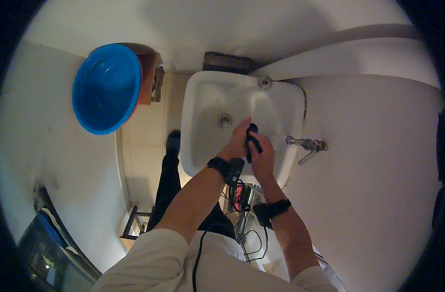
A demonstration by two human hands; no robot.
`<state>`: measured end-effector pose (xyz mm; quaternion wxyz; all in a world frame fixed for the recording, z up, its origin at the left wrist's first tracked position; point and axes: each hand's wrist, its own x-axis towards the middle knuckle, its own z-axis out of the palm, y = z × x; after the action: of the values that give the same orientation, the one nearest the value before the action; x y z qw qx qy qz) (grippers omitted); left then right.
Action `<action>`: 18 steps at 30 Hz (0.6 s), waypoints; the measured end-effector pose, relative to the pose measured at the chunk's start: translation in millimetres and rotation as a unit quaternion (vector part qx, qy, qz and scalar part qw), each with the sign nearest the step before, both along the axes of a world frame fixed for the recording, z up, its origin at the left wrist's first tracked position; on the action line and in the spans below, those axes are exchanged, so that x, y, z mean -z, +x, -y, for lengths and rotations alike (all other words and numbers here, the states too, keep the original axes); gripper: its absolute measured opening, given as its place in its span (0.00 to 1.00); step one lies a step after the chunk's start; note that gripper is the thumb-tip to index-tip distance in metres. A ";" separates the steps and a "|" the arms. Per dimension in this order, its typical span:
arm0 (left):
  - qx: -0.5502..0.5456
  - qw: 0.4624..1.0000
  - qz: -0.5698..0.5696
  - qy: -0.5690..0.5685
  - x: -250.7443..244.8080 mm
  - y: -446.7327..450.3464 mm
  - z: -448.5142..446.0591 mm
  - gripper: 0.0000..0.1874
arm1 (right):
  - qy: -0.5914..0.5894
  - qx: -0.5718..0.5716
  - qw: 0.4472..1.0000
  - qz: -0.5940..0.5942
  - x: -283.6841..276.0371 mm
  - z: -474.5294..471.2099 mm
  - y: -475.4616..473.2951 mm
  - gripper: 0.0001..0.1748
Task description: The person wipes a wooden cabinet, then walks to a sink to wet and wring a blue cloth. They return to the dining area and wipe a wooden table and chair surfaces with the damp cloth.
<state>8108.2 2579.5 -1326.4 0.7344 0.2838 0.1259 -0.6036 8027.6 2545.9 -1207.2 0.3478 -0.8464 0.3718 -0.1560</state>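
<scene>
Over a white ceramic sink point(204, 153), both hands grip a dark, soft-looking item point(252, 140), perhaps wet cloth; its exact kind cannot be told. My left hand point(239, 140) holds its left side. On its right side, the fingers of my right hand point(262, 153) are closed, and part of the item shows between the two hands. A metal tap point(308, 144) with a lever juts from the wall to the right, its spout end close to my right hand. The metal drain point(225, 120) lies left of the hands in the basin. Each wrist bears a black strap with a small device.
A blue plastic basin point(107, 89) rests on a reddish-brown support at the upper left. A metal fitting point(264, 83) sits on the sink's far corner. Loose black cables point(260, 241) hang below the right forearm. A dark stool or frame point(135, 222) stands at lower left.
</scene>
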 end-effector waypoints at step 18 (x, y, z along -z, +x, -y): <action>0.034 0.996 -0.076 -0.009 17.9 -8.5 -3.4 0.18 | 0.069 0.032 0.997 -0.032 -0.9 -11.7 -11.9 0.13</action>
<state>8099.7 2582.9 -1344.4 0.7043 0.2343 0.1658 -0.6492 8015.7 2557.6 -1206.3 0.3881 -0.8127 0.4196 -0.1136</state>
